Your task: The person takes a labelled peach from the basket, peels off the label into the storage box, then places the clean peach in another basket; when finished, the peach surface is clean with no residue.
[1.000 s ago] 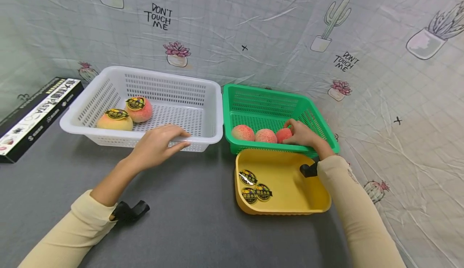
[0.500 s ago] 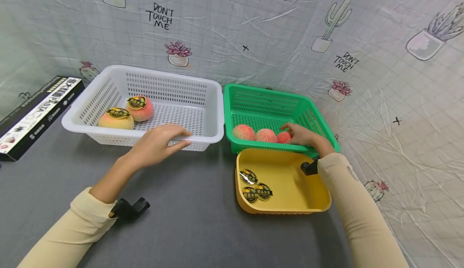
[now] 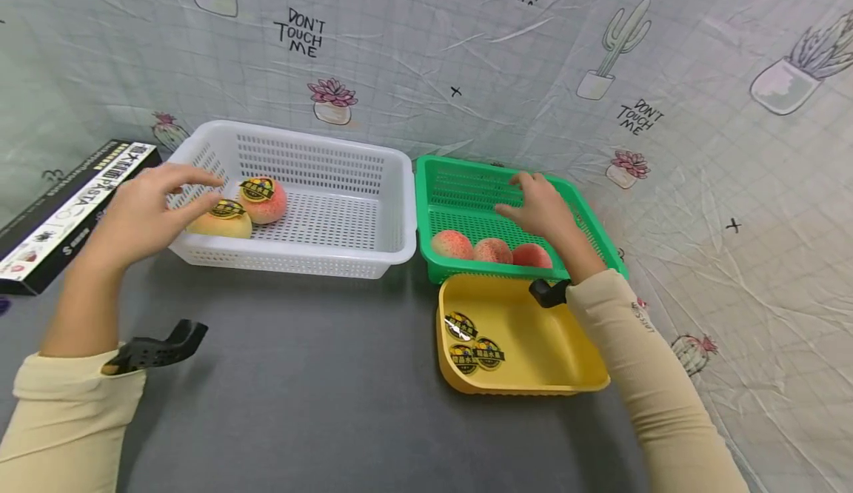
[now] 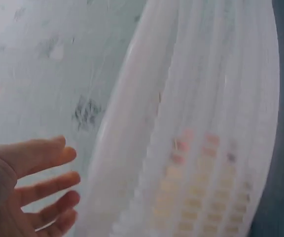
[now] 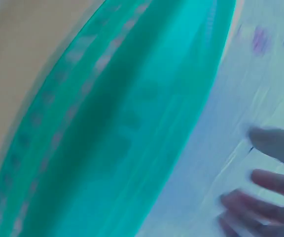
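Note:
My left hand, fingers apart and holding nothing, hovers over the left end of the white basket. Just past its fingertips lie a yellowish peach and a pinker peach, each with a black-and-gold sticker. My right hand is raised over the green basket, thumb and fingers spread with nothing between them. Below it, along that basket's near side, sit a pale pink peach, a speckled peach and a redder peach. The right wrist view is blurred.
A yellow tray stands against the front of the green basket, with stickers at its left end. A long black-and-white box lies left of the white basket. A printed cloth hangs behind the baskets.
My left hand has left the white basket's near rim and moved left to the stickered peaches. My right hand has let go of the redder peach and risen, leaving it in the green basket.

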The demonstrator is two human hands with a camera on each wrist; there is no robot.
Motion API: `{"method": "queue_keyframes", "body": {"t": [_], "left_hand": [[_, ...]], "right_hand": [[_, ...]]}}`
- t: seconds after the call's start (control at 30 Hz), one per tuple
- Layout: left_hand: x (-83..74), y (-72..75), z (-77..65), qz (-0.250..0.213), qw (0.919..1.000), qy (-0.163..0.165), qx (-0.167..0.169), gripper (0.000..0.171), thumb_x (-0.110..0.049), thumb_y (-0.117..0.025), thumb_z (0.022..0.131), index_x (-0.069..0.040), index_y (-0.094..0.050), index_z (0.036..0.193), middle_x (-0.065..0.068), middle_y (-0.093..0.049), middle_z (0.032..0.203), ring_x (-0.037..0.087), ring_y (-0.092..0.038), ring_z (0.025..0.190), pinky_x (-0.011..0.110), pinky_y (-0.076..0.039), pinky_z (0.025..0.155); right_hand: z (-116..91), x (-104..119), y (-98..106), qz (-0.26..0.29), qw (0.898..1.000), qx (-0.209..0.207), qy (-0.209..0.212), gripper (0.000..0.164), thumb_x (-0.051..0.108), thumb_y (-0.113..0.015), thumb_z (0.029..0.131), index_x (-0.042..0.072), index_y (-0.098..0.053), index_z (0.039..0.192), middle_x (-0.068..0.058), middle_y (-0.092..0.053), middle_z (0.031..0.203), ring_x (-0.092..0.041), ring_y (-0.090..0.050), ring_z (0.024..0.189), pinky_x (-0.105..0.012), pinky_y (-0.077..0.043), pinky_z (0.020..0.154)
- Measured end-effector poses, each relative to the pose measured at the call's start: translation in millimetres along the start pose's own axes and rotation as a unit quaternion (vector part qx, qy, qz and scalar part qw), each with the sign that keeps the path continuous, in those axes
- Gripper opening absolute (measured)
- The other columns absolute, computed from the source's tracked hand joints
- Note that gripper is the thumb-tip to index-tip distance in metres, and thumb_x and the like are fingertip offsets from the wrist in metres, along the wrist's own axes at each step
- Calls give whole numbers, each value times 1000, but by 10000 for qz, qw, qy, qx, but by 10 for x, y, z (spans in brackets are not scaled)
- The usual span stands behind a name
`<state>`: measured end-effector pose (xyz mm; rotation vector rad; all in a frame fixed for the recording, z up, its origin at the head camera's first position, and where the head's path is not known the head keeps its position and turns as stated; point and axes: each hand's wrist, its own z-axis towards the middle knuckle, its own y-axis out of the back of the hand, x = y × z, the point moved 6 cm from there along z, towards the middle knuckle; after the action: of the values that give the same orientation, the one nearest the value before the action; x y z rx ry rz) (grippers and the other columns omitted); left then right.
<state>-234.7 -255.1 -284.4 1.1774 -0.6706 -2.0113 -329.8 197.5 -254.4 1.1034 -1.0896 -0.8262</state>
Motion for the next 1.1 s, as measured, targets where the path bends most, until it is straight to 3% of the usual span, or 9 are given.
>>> {"method": "queue_keyframes", "body": {"t": [0.07,0.13,0.23,0.33,0.43,0.53,0.6,0.8,1.1], "left_hand": [[218,83,-28,166,9994,314,-30,30,-15,-56,95,8,-59,114,35,-46,124,54,-37,114,67,-26,91],[419,120,-55,286,9978,598,42,33,-15,-52,96,12,-55,116,39,-39,126,57,-31,118,69,-22,94],[629,133,-101,409,9938,968,352,38,-17,-48,97,14,-50,120,42,-36,126,59,-29,118,69,-23,92],[723,119,-133,423,9895,1231,621,43,-21,-46,99,11,-48,127,43,-38,127,58,-34,114,66,-32,84],[740,103,-146,401,9870,1431,612,41,-18,-46,97,7,-49,130,40,-42,124,47,-48,88,53,-42,64],[728,101,-150,398,9860,1539,505,40,-13,-45,95,5,-51,130,37,-46,117,29,-42,59,37,-36,46],[721,102,-151,355,9855,1588,475,40,-11,-44,93,5,-51,130,35,-46,114,23,-38,50,33,-34,41],[734,98,-173,276,9826,1783,437,42,-12,-45,92,2,-52,131,34,-46,111,20,-37,49,32,-33,41],[727,133,-205,243,9813,1878,347,41,-12,-48,91,3,-53,130,36,-46,110,19,-36,49,31,-33,41]], "right_hand": [[19,284,59,281,9960,-762,360,44,24,-64,92,-3,-51,123,-22,-54,119,-34,-53,106,-48,-45,87],[32,588,67,570,9873,-1260,781,35,23,-64,92,-1,-57,116,-16,-61,107,-28,-58,97,-42,-47,82],[80,1026,-36,943,9779,-1371,1267,32,23,-66,91,2,-59,114,-10,-65,98,-21,-61,88,-36,-49,77],[157,1412,-236,1197,9753,-1005,1561,34,25,-65,91,5,-57,118,-6,-66,93,-16,-62,83,-31,-49,71],[238,1730,-476,1365,9734,-512,1768,38,26,-65,92,6,-55,122,-4,-67,91,-14,-62,78,-27,-49,67],[318,1989,-702,1483,9714,-108,1854,41,28,-65,91,8,-53,125,-3,-67,89,-12,-60,74,-24,-48,64],[367,2136,-850,1545,9706,164,1836,43,29,-66,91,9,-52,126,-2,-66,88,-12,-60,72,-23,-47,62],[517,2517,-1301,1587,9679,1015,1666,55,35,-68,88,13,-47,134,-2,-67,96,-9,-61,78,-21,-47,64],[691,3010,-1667,1109,9639,1642,1777,68,44,-65,88,17,-38,144,1,-47,138,-12,-47,120,-20,-39,91]]}}
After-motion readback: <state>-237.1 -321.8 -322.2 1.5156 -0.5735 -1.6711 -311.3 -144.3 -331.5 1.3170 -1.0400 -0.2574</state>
